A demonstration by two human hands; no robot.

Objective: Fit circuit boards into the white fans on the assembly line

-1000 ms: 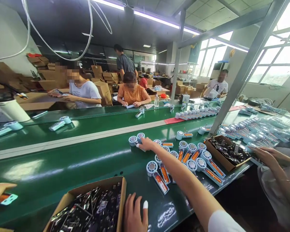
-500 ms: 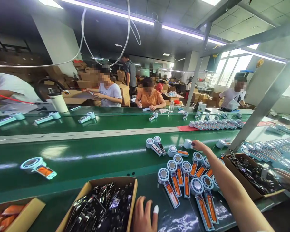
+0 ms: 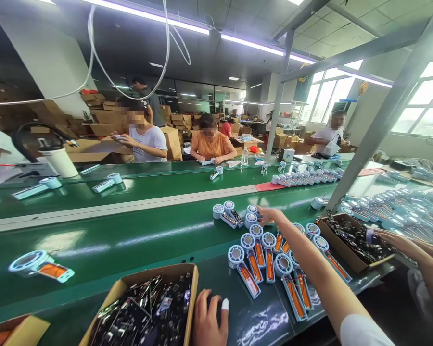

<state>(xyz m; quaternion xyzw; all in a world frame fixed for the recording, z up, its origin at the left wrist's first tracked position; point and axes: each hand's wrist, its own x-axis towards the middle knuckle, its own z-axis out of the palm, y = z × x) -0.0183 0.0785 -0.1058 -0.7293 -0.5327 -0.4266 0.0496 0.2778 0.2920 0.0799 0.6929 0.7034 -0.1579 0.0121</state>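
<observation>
My right hand reaches far over the bench, its fingers closed on the round head of a light-blue handheld fan. That fan's handle is hidden behind my hand. Just in front, another fan almost touches it. Two fans with dark boards in their handles lie to the left. Nearer, a cluster of fans shows orange pieces in open handles, partly covered by my forearm. My left hand rests with fingers apart beside a cardboard box of black parts, a white cover on one fingertip.
A single fan lies on the green belt at left. Another box of dark parts stands at right, with a co-worker's hand over it. A slanted metal post rises there. Several people sit across the line.
My right hand has moved left with the fan, bringing it beside the other fans. My left hand stays by the box. A co-worker's hand has come over the right-hand box. The view has shifted right.
</observation>
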